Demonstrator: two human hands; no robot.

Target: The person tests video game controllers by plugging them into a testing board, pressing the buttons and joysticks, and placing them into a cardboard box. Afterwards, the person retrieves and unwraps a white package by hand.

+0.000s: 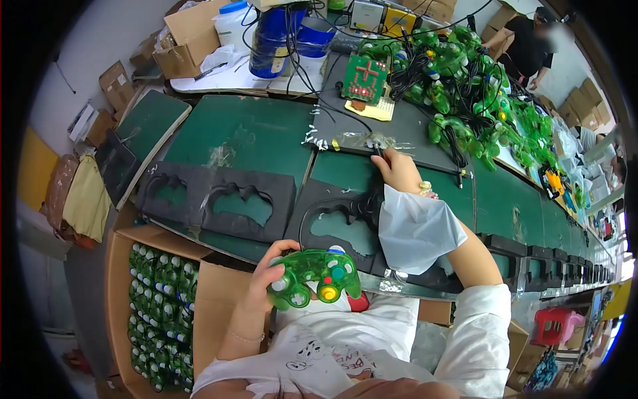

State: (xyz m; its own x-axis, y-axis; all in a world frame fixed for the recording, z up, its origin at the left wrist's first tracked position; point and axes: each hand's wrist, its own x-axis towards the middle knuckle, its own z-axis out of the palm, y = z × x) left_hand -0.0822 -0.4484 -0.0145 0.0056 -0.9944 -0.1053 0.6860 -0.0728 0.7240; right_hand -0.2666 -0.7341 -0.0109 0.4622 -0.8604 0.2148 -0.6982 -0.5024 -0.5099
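My left hand point(264, 276) is closed around one grip of a translucent green game controller point(314, 278), its buttons facing up, in front of my lap. From the controller's top a black cable point(304, 226) loops up over the foam towards a dark bundle beside my right wrist. My right hand point(399, 171), with a loose white sleeve cover point(419, 229) at the wrist, reaches to the near edge of a dark grey board point(425, 133). Its fingers are pinched on a small cable plug point(377, 147) at a taped connector there, partly hidden by the fingers.
Black foam trays point(279, 206) with controller-shaped cutouts line the green work surface point(259, 126). A lit green circuit board point(365, 80) stands on the grey board. Heaped green controllers point(442, 80) lie at the right back. An open carton point(212, 292) of controllers sits lower left. Another person point(525, 43) stands far right.
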